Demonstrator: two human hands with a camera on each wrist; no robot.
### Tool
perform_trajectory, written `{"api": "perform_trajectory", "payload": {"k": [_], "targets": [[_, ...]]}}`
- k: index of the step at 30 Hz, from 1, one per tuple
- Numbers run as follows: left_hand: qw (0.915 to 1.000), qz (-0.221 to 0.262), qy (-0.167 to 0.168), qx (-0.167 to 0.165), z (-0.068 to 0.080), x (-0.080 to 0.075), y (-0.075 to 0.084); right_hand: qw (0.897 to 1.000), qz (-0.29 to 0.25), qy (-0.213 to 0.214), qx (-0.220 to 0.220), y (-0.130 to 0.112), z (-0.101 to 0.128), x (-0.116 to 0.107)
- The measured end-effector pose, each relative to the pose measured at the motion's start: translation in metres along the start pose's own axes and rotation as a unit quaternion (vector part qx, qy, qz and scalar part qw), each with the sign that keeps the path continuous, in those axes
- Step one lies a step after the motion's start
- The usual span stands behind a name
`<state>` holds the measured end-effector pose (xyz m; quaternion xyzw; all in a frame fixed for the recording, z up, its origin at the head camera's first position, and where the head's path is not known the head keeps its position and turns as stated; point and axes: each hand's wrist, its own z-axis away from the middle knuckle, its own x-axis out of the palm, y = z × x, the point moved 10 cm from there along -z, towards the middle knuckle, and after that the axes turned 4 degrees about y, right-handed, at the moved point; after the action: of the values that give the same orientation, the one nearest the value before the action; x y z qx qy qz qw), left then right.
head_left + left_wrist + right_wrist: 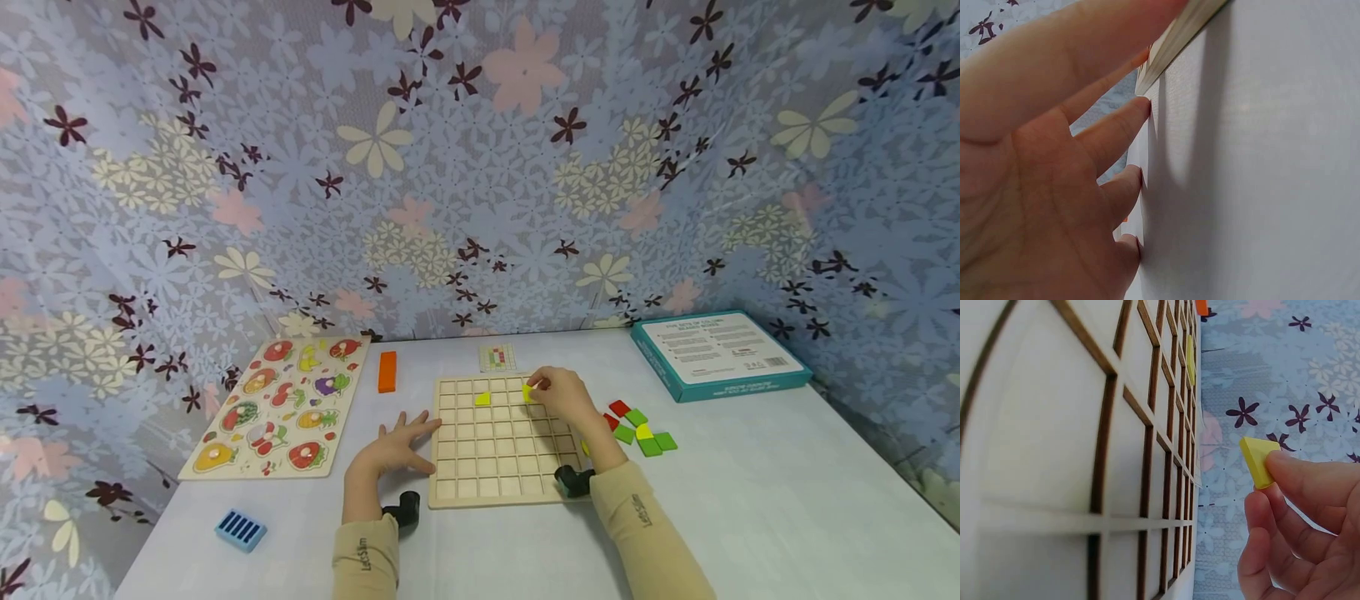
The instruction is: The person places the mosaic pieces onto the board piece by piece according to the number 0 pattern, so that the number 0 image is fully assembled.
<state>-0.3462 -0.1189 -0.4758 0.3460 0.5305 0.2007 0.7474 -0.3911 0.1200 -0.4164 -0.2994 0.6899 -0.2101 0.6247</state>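
A wooden grid board (498,475) lies on the white table in front of me, with one yellow tile (483,399) set in its upper rows. My right hand (561,396) hovers over the board's top right cells and pinches a second yellow tile (1256,460) at its fingertips (1300,472). My left hand (397,446) lies flat on the table, fingers spread, touching the board's left edge (1175,44). A small pile of red, green and yellow tiles (639,428) sits just right of the board.
A fruit peg puzzle (281,408) lies at the left, an orange block (387,371) and a small pattern card (497,357) behind the board. A teal box (718,353) is at the back right, a blue ridged piece (241,529) near the front left. Flowered cloth walls surround the table.
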Motion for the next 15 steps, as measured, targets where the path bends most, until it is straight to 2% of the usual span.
{"api": "perform_trajectory", "payload": {"k": [9, 15], "targets": [[1.0000, 0.002, 0.000, -0.001, -0.003, 0.000, -0.001, 1.000, -0.020, 0.000, -0.017, 0.003, -0.012, 0.009], [1.0000, 0.006, -0.002, -0.004, -0.003, 0.002, -0.003, 1.000, -0.022, -0.011, 0.002, 0.010, -0.016, 0.017]]}}
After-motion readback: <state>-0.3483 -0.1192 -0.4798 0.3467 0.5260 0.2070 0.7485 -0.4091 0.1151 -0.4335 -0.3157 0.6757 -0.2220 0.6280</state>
